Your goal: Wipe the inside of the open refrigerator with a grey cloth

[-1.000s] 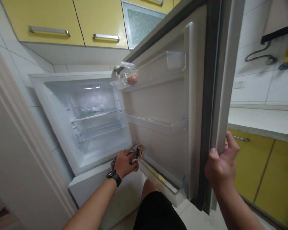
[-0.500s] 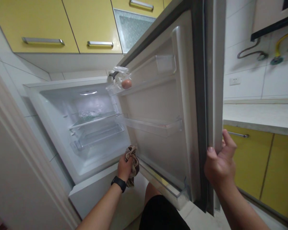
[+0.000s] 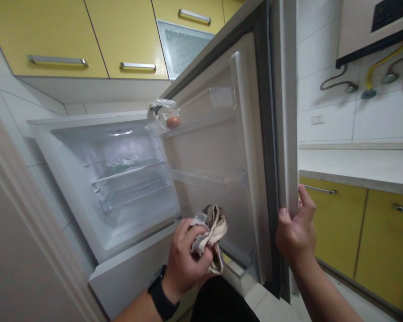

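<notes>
My left hand [image 3: 184, 257] is closed round a crumpled brown and beige cloth [image 3: 212, 230], held in front of the lower part of the open fridge door [image 3: 218, 147]. A black watch sits on that wrist. My right hand [image 3: 295, 232] grips the outer edge of the door, fingers wrapped round it. The fridge compartment [image 3: 117, 179] stands open with clear shelves inside. A single egg [image 3: 173, 122] lies in a clear tray on the door's top shelf.
Yellow wall cabinets [image 3: 70, 40] hang above the fridge. To the right are a pale countertop [image 3: 356, 165] and yellow base cabinets [image 3: 372, 237]. A door frame [image 3: 27, 232] stands close on the left. My leg in black shorts [image 3: 221, 304] is below.
My left hand has drawn the cloth back from the fridge's bottom sill toward me and up. The door has swung a little, with my right hand still on its edge.
</notes>
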`<state>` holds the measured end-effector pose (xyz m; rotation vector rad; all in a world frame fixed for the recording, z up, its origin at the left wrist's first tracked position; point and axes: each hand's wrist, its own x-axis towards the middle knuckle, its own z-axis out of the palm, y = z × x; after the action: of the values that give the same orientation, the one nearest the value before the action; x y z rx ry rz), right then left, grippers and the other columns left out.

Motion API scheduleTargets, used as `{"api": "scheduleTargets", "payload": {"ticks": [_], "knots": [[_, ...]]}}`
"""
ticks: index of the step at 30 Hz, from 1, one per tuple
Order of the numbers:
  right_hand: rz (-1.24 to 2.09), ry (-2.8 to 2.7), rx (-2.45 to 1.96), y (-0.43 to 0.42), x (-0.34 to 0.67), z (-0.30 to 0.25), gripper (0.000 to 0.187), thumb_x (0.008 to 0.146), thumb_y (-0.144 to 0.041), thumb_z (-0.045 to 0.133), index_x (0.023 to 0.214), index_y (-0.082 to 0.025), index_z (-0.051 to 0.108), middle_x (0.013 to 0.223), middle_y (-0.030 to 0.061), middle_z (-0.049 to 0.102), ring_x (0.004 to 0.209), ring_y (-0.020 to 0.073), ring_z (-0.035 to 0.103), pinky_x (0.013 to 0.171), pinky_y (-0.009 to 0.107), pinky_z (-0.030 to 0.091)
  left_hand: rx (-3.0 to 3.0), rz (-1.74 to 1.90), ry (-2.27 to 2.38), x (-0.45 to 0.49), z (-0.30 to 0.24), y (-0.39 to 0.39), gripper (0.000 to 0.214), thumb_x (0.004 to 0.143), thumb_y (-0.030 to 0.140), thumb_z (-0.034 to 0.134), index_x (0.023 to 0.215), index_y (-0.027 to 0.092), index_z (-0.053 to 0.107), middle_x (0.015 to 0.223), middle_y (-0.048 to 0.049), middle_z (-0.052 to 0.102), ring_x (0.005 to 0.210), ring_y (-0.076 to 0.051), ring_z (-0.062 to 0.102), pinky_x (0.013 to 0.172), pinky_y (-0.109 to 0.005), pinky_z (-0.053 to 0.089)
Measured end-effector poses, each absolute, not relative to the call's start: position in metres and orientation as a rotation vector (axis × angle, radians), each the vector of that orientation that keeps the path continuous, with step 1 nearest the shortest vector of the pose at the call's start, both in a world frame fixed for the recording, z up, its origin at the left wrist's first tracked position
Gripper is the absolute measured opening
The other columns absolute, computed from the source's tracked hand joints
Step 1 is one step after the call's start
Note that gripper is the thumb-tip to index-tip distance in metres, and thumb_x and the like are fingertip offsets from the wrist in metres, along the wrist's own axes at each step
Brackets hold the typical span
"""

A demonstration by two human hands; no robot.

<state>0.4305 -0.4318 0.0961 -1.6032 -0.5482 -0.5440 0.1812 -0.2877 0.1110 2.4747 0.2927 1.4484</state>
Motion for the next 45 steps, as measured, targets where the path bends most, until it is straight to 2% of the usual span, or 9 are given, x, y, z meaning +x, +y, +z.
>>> {"api": "scheduleTargets", "payload": {"ticks": [4, 7, 11, 14, 18, 25, 30, 37, 45], "knots": [[-0.52, -0.525, -1.624, -0.433, 0.428, 0.098, 0.085, 0.091, -0.054, 0.05, 0.169, -0.026, 0.027, 0.167, 0.0176, 0.047, 0.142, 0.0515, 0.056, 0.11, 0.077, 0.048, 2.568, 1.991, 0.086, 0.18, 0.186, -0.299, 0.021, 0.089, 0.023, 0.065, 0.109, 0.026, 0.068, 0.107, -0.0079, 0.066, 0.102, -0.026, 0.062, 0.089, -0.045, 0.054], [-0.506, -0.519, -1.639, -0.432, 0.429, 0.101, 0.083, 0.092, -0.052, 0.05, 0.168, -0.026, 0.028, 0.167, 0.0188, 0.047, 0.142, 0.0518, 0.057, 0.109, 0.077, 0.049, 2.744, 2.141, 0.036, 0.195, 0.222, -0.306, 0.022, 0.09, 0.034, 0.072, 0.111, 0.028, 0.07, 0.109, -0.0079, 0.069, 0.103, -0.028, 0.06, 0.09, -0.049, 0.049], [-0.526, -0.53, -1.64, -0.43, 0.438, 0.102, 0.081, 0.094, -0.053, 0.048, 0.168, -0.026, 0.029, 0.166, 0.0204, 0.048, 0.141, 0.052, 0.057, 0.106, 0.075, 0.051, 3.059, 2.193, -0.072, 0.222, 0.243, -0.327, 0.02, 0.094, 0.046, 0.07, 0.108, 0.032, 0.073, 0.118, -0.0057, 0.074, 0.113, -0.031, 0.058, 0.095, -0.053, 0.041], [-0.545, -0.54, -1.648, -0.429, 0.443, 0.102, 0.081, 0.096, -0.054, 0.046, 0.169, -0.026, 0.027, 0.165, 0.0201, 0.049, 0.137, 0.0501, 0.061, 0.102, 0.07, 0.053, 3.261, 2.151, -0.193, 0.241, 0.251, -0.346, 0.012, 0.1, 0.036, 0.064, 0.104, 0.03, 0.073, 0.121, -0.0015, 0.075, 0.112, -0.027, 0.057, 0.098, -0.053, 0.037], [-0.543, -0.538, -1.655, -0.43, 0.443, 0.102, 0.08, 0.096, -0.055, 0.046, 0.169, -0.028, 0.028, 0.166, 0.0183, 0.049, 0.137, 0.0484, 0.061, 0.1, 0.068, 0.054, 3.43, 2.087, -0.386, 0.263, 0.259, -0.361, 0.019, 0.104, 0.024, 0.054, 0.102, 0.024, 0.073, 0.113, -0.0028, 0.073, 0.111, -0.026, 0.058, 0.1, -0.051, 0.034], [-0.514, -0.548, -1.62, -0.43, 0.446, 0.102, 0.083, 0.094, -0.059, 0.046, 0.169, -0.029, 0.027, 0.168, 0.0171, 0.047, 0.144, 0.0506, 0.056, 0.107, 0.076, 0.05, 3.404, 2.048, -0.635, 0.26, 0.269, -0.34, 0.016, 0.104, 0.028, 0.056, 0.103, 0.028, 0.072, 0.115, 0.0016, 0.075, 0.107, -0.023, 0.057, 0.099, -0.05, 0.035], [-0.486, -0.542, -1.65, -0.432, 0.442, 0.1, 0.082, 0.094, -0.057, 0.047, 0.169, -0.029, 0.028, 0.167, 0.0167, 0.049, 0.142, 0.0503, 0.058, 0.107, 0.076, 0.052, 3.274, 2.032, -0.548, 0.236, 0.291, -0.309, 0.022, 0.094, 0.048, 0.069, 0.108, 0.031, 0.075, 0.112, -0.0026, 0.075, 0.107, -0.026, 0.058, 0.092, -0.046, 0.039], [-0.475, -0.532, -1.677, -0.433, 0.44, 0.101, 0.081, 0.096, -0.058, 0.044, 0.169, -0.027, 0.027, 0.166, 0.0184, 0.05, 0.135, 0.053, 0.062, 0.102, 0.075, 0.054, 2.847, 2.603, -0.314, 0.213, 0.356, -0.274, 0.024, 0.089, 0.041, 0.076, 0.11, 0.029, 0.077, 0.113, -0.0077, 0.068, 0.111, -0.03, 0.058, 0.097, -0.048, 0.043], [-0.502, -0.544, -1.681, -0.434, 0.44, 0.102, 0.08, 0.097, -0.055, 0.044, 0.17, -0.026, 0.026, 0.167, 0.0188, 0.049, 0.143, 0.0501, 0.057, 0.105, 0.07, 0.053, 2.65, 2.672, -0.052, 0.248, 0.387, -0.297, 0.027, 0.092, 0.042, 0.071, 0.114, 0.027, 0.072, 0.124, -0.011, 0.067, 0.119, -0.035, 0.055, 0.105, -0.055, 0.043]]}}
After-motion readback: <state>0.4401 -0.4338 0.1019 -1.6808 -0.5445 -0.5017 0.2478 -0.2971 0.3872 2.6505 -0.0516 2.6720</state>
